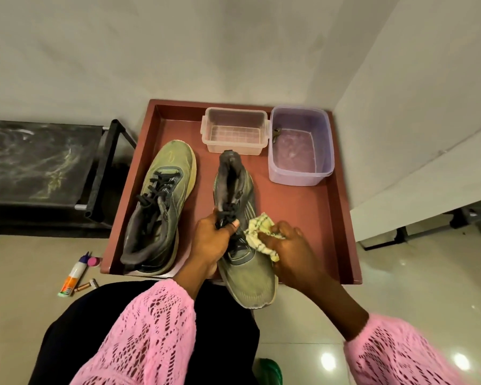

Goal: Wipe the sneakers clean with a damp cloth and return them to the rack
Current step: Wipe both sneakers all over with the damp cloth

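Two olive-green and grey sneakers are over a reddish-brown tray [342, 218]. The left sneaker [161, 201] lies flat on the tray, toe pointing away. My left hand [208, 243] grips the right sneaker [245, 276] at its black laces, with the toe pointing toward me past the tray's near edge. My right hand [292, 254] presses a crumpled yellow-and-white cloth [258, 232] against that sneaker's right side. Pink knitted sleeves cover both forearms.
A clear plastic box [235, 129] and a purple tub [300, 145] holding water stand at the tray's far side. A black shoe rack [42, 162] is on the left. A glue bottle [72, 273] and small items lie on the tiled floor. White walls enclose the corner.
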